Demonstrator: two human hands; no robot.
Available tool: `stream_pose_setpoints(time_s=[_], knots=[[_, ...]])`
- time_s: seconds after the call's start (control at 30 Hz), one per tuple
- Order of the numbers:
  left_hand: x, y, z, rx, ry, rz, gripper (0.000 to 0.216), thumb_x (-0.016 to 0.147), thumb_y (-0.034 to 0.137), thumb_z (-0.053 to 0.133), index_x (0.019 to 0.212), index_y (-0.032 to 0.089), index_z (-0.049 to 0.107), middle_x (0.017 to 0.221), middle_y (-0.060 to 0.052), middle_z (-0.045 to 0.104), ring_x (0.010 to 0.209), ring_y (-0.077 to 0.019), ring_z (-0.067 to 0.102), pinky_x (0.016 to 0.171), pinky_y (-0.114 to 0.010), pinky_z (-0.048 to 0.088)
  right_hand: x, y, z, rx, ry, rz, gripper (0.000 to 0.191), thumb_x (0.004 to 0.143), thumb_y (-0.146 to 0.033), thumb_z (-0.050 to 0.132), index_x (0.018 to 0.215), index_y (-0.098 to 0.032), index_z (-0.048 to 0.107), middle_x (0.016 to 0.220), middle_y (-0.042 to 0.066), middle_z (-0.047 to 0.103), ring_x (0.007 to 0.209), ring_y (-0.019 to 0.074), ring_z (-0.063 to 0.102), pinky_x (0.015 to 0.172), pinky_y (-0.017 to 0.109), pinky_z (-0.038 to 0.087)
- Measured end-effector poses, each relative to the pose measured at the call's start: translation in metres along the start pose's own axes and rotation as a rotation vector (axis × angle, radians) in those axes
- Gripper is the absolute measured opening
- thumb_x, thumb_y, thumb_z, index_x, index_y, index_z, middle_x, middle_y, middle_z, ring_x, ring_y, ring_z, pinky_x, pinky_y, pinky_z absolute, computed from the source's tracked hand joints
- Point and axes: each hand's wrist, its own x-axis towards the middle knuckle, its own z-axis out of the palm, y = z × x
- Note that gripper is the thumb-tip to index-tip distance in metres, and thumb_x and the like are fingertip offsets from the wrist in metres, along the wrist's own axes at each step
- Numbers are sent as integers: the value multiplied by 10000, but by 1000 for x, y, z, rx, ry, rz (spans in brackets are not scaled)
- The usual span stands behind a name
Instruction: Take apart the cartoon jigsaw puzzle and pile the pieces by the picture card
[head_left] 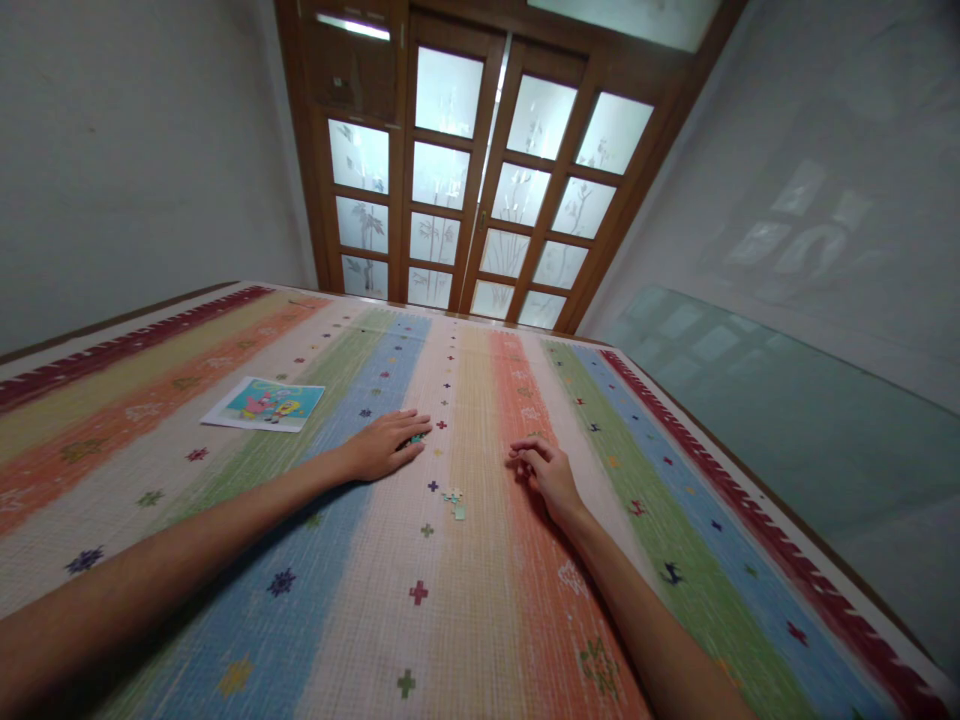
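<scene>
My left hand [388, 444] lies palm down near the middle of the table, fingers stretched out and a little apart. Small green pieces [415, 438] show between its thumb and fingers; the palm hides whatever else is under it. Loosely curved, the fingers of my right hand [546, 478] point left above the orange stripe, and I see nothing in them. Between the hands and nearer to me lies a small cluster of pale green and yellow jigsaw puzzle pieces [458, 510]. Left of my left hand is a flat picture sheet [274, 404] with cartoon figures on blue.
A striped, patterned tablecloth [360, 620] covers the table. Beyond the far edge stand wooden doors [457, 170] with frosted panes. A glass panel [787, 390] runs along the right side, and a grey wall [142, 150] is on the left.
</scene>
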Motion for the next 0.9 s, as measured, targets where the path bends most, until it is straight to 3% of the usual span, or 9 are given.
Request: stream_pose_setpoints(time_s=[0.2, 0.3, 0.4, 0.5, 0.6, 0.77, 0.9], knots=[[-25, -33, -22, 36, 15, -134, 570, 1041, 521, 349, 1423, 155, 559, 1491, -147, 567, 1443, -310, 459, 1209, -513, 324, 0, 1, 1, -20, -6, 2, 198, 596, -341, 680, 704, -177, 702, 647, 38, 694, 503, 136, 553, 473, 251, 423], [-29, -37, -26, 38, 31, -165, 660, 1024, 576, 362, 1522, 149, 436, 1568, -164, 472, 1465, -307, 428, 1207, -501, 333, 0, 1, 2, -29, -11, 1, 201, 602, -351, 677, 710, -182, 697, 638, 34, 687, 501, 137, 551, 472, 248, 416], [-28, -30, -26, 85, 73, -190, 715, 996, 610, 411, 1551, 159, 391, 1615, -162, 401, 1512, -343, 333, 1231, -573, 254, 0, 1, 2, -39, -16, 3, 208, 606, -360, 673, 711, -182, 692, 625, 33, 678, 518, 146, 567, 468, 241, 396], [-26, -8, -20, 190, 130, -163, 666, 1012, 561, 407, 1542, 159, 404, 1614, -152, 404, 1537, -349, 268, 1253, -603, 164, 0, 1, 3, -50, -15, 4, 213, 606, -359, 670, 717, -180, 696, 616, 33, 674, 535, 153, 578, 475, 240, 388], [-22, 30, -7, 197, 124, -80, 664, 1017, 557, 432, 1556, 173, 380, 1641, -133, 362, 1551, -339, 233, 1263, -588, 149, 0, 2, 3, -62, -17, 7, 219, 612, -371, 669, 717, -181, 695, 580, 22, 647, 542, 164, 583, 477, 247, 384], [-10, 100, 22, 150, -19, -2, 772, 999, 660, 432, 1617, 228, 268, 1679, -120, 277, 1565, -375, 161, 1252, -604, 153, 0, 3, 2, -86, -32, -7, 208, 625, -362, 654, 722, -183, 695, 573, 16, 637, 566, 176, 596, 509, 266, 410], [-1, 117, 36, 186, -105, -27, 615, 1066, 509, 354, 1618, 252, 270, 1689, -103, 257, 1569, -388, 133, 1234, -635, 144, -2, 1, 3, -85, -33, -17, 207, 625, -361, 651, 720, -182, 696, 551, 7, 628, 549, 171, 590, 513, 265, 420]])
